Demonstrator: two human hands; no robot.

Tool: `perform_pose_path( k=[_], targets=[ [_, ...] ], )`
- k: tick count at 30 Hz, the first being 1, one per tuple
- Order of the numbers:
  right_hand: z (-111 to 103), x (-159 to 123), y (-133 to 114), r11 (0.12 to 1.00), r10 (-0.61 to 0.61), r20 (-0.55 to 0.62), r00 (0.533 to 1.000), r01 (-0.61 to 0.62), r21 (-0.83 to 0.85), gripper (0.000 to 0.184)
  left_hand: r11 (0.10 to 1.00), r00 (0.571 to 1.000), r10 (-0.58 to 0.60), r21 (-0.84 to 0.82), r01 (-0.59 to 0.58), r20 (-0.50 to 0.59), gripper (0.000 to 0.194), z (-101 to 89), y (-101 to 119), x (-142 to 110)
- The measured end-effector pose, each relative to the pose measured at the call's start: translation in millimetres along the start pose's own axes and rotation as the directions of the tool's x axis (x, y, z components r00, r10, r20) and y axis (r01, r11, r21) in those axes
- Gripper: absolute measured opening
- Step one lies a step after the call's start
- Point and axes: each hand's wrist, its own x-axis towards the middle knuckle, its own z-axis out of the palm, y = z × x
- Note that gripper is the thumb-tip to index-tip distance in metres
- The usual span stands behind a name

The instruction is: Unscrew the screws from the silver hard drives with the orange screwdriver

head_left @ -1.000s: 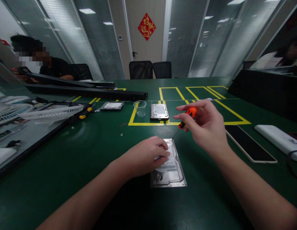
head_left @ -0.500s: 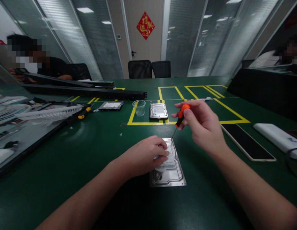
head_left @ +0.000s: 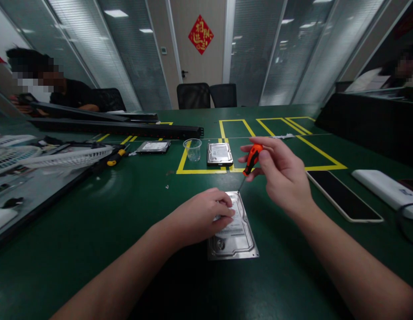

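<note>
Green table (head_left: pixel 126 200), beneath both grips.

Our right hand (head_left: pixel 286 173): thumb and fingers clamped on a screwdriver (head_left: pixel 253 155), some fingers spread.

Our left hand (head_left: pixel 206 215): thumb and fingers parted slightly, resting atop a hard disk drive (head_left: pixel 238 243).

The drive: silver, labelled, lying flat below our right grip.

The screwdriver: orange-and-black handle, slanting down from our right grip, tip at the drive's far right corner.
</note>
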Motion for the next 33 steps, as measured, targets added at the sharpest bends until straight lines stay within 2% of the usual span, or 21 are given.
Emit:
perform_pose_path(
  k=[4,6,9,13,15,18,21,25,30,33],
  targets=[
    [3.2,1.9,-2.2,0.998,-0.044,-0.084,0.995,0.040,-0.042,0.016,1.000,1.000,-0.005,-0.001,0.005,-0.009,0.018,1.0,-0.1,0.0],
    [4.2,2.1,-2.2,0.999,-0.043,-0.112,0.993,0.040,-0.031,0.024,1.000,1.000,-0.007,-0.011,0.007,-0.014,0.019,1.9,-0.7,-0.3],
    [3.7,0.9,-1.1,0.997,-0.050,-0.093,0.994,0.045,-0.057,0.031,1.000,1.000,-0.016,-0.023,0.016,-0.015,0.019,3.2,-1.9,-0.8],
    [0.5,-0.5,0.1,0.997,-0.051,-0.031,0.998,0.050,-0.060,0.019,0.999,1.000,-0.020,-0.031,0.020,-0.013,0.019,3.4,-2.4,-0.6],
    [-0.7,-0.5,0.0,1.000,-0.026,-0.014,1.000,0.026,-0.013,0.023,0.999,1.000,-0.017,-0.028,0.017,-0.007,0.019,2.8,-2.0,-0.4],
    [-0.5,0.0,-1.3,0.998,-0.036,-0.024,0.999,0.035,-0.044,0.021,1.000,1.000,-0.009,-0.014,0.009,-0.004,0.019,1.3,-0.9,-0.2],
    [2.1,-0.1,-2.7,0.994,-0.063,-0.083,0.995,0.055,-0.093,0.012,1.000,1.000,-0.007,-0.002,0.007,0.002,0.019,0.3,-0.2,-0.4],
    [4.2,-1.1,-2.0,0.998,-0.035,-0.107,0.994,0.029,-0.057,0.030,1.000,1.000,-0.006,-0.008,0.006,-0.002,0.019,0.8,-1.0,-1.1],
    [1.0,-2.2,0.4,0.996,-0.056,-0.057,0.997,0.052,-0.075,0.018,1.000,1.000,0.001,-0.009,-0.001,-0.016,0.018,1.6,-1.8,-1.0],
    [-0.2,-2.4,-0.5,1.000,-0.011,-0.028,1.000,0.011,-0.009,0.025,1.000,1.000,0.002,-0.006,-0.002,-0.014,0.018,1.2,-1.0,-0.6]
  ],
)
